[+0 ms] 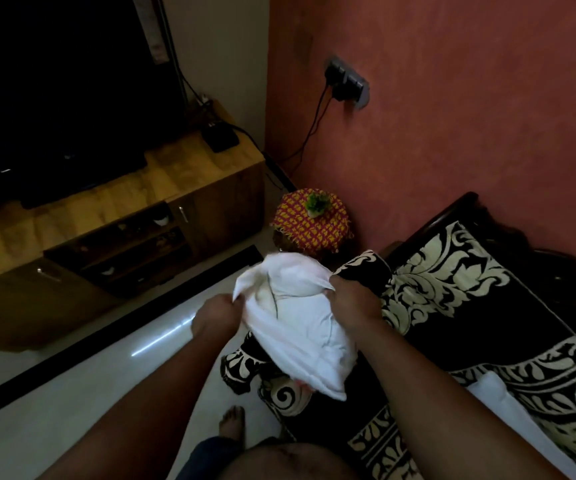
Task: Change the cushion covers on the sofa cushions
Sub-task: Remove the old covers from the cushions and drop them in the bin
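I hold a white cushion (300, 327) in front of me, above the sofa's front edge. My left hand (215, 315) grips the white fabric at its upper left corner. My right hand (352, 299) grips the fabric at the upper right. The open end of the white cover bunches between my hands. Under the cushion hangs a black cover with a cream floral pattern (245, 365), draped over the sofa edge. The sofa (470, 306) carries the same black and cream pattern.
A second white cushion (508, 407) lies on the sofa seat at the right. A small round stool with a red and yellow cloth and a little plant (312, 221) stands by the red wall. A wooden TV unit (106, 230) fills the left. My foot (232, 424) is on the pale floor.
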`<state>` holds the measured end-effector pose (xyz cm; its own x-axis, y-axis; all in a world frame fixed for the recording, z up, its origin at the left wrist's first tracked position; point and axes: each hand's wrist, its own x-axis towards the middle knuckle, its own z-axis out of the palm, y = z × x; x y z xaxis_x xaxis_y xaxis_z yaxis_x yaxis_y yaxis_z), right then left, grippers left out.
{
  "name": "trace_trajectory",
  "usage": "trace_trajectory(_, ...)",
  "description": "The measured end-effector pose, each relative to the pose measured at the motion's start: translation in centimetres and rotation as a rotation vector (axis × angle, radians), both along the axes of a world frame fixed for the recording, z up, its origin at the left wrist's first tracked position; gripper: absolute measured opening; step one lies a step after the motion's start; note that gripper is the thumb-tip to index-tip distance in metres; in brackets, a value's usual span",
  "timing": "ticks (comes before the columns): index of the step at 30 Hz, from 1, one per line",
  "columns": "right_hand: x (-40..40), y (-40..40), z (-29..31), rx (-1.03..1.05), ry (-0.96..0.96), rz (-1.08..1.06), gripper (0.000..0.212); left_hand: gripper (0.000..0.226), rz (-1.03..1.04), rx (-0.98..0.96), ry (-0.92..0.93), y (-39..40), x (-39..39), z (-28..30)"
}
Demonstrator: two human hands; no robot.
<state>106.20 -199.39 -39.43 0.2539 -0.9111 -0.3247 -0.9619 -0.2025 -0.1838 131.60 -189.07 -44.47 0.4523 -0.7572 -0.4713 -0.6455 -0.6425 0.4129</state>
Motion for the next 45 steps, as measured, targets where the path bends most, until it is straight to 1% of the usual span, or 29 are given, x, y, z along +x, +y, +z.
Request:
trace_trajectory(3,-0.6,-0.1,-0.1,0.034,-0.030,-0.038,0.034,0.055,-0.016,0.079,0.002,0.8,0.8,-1.2)
trace_trajectory(6,0.4,0.8,-0.4,-0.038,-0.116,-0.057,0.033,0.056,-0.026,-0.031,0.064,-0.8,-1.6,0.8)
trace_trajectory(7,0.7,1.1,-0.3,-0.054,-0.194,-0.092,0.033,0.057,0.009,-0.094,0.146,-1.3,-2.9,1.8)
trace_trajectory(8,0.9,1.6,-0.2,-0.033,-0.308,-0.139,0.034,0.059,0.058,-0.174,0.276,-1.5,-4.2,2.5)
trace_trajectory(10,0.6,2.6,0.0,0.153,-0.627,-0.260,0.042,0.079,0.124,-0.258,0.509,-1.2,-6.7,3.8)
trace_trajectory(11,-0.1,3.1,-0.2,0.266,-0.795,-0.303,0.050,0.093,0.110,-0.280,0.539,-0.6,-7.6,3.9)
trace_trajectory(12,-0.9,3.7,-0.4,0.337,-0.896,-0.320,0.059,0.105,0.083,-0.295,0.531,0.1,-8.4,3.8)
trace_trajectory(13,-1.7,4.2,-0.8,0.352,-0.902,-0.309,0.066,0.114,0.076,-0.294,0.524,0.8,-9.0,3.8)
trace_trajectory(14,-2.3,4.6,-1.1,0.321,-0.819,-0.276,0.069,0.120,0.070,-0.293,0.525,1.5,-9.4,3.6)
trace_trajectory(17,-3.0,4.8,-1.3,0.151,-0.395,-0.194,0.057,0.126,-0.002,-0.203,0.419,3.4,-11.1,3.1)
trace_trajectory(19,-2.1,4.6,-0.8,0.141,-0.246,-0.172,0.056,0.107,-0.046,-0.081,0.373,4.8,-12.3,2.4)
trace_trajectory(21,-0.8,4.3,-0.4,0.084,-0.153,-0.129,0.051,0.082,-0.050,0.040,0.492,5.5,-12.8,2.0)
trace_trajectory(22,-0.1,4.2,-0.1,0.053,-0.117,-0.098,0.047,0.071,-0.084,0.057,0.529,5.6,-12.9,1.8)
trace_trajectory(23,0.4,4.0,-0.1,0.032,-0.094,-0.073,0.043,0.062,-0.152,0.077,0.485,5.6,-12.9,1.7)
trace_trajectory(25,0.8,3.3,0.3,-0.006,-0.076,-0.062,0.037,0.044,-0.289,0.104,0.304,5.4,-12.6,2.1)
trace_trajectory(27,0.3,2.1,0.9,-0.051,-0.062,-0.121,0.034,0.030,-0.416,0.187,0.116,5.8,-11.2,1.8)
trace_trajectory(28,-0.2,1.4,1.3,-0.053,-0.058,-0.166,0.034,0.030,-0.440,0.205,0.063,6.2,-10.1,1.1)
trace_trajectory(29,-0.8,0.7,1.4,-0.025,-0.051,-0.208,0.034,0.034,-0.418,0.228,0.061,6.7,-9.0,0.7)
trace_trajectory(32,-1.0,-0.1,1.4,0.110,-0.063,-0.313,0.047,0.048,-0.352,0.197,0.181,7.0,-5.9,-1.4)
trace_trajectory(34,0.2,0.9,0.9,0.113,-0.154,-0.392,0.061,0.045,-0.409,0.110,0.276,6.3,-5.6,-1.1)
trace_trajectory(35,1.0,1.8,0.6,0.105,-0.213,-0.429,0.074,0.041,-0.446,0.050,0.321,5.8,-5.9,-0.3)
trace_trajectory(36,1.8,2.7,0.4,0.095,-0.252,-0.459,0.094,0.039,-0.464,-0.015,0.375,5.6,-6.2,0.2)
trace_trajectory(37,2.4,3.7,0.3,0.092,-0.246,-0.476,0.114,0.038,-0.456,-0.042,0.434,5.4,-6.4,0.6)
trace_trajectory(38,2.7,4.4,-0.2,0.087,-0.206,-0.468,0.128,0.038,-0.427,-0.043,0.495,5.2,-6.4,0.9)
trace_trajectory(39,2.5,5.0,-0.7,0.084,-0.159,-0.462,0.134,0.038,-0.387,-0.031,0.539,5.0,-6.2,1.2)
trace_trajectory(40,2.2,5.4,-1.2,0.088,-0.153,-0.456,0.132,0.040,-0.333,-0.017,0.568,5.0,-6.0,1.2)
trace_trajectory(41,1.7,5.5,-1.5,0.105,-0.193,-0.451,0.122,0.045,-0.271,-0.009,0.592,5.0,-5.6,1.5)
trace_trajectory(43,0.7,5.7,-1.5,0.104,-0.358,-0.398,0.089,0.051,-0.130,-0.002,0.605,4.7,-4.7,2.3)
trace_trajectory(45,-0.1,5.9,-0.5,0.069,-0.522,-0.352,0.064,0.053,-0.015,-0.025,0.530,4.0,-2.7,2.0)
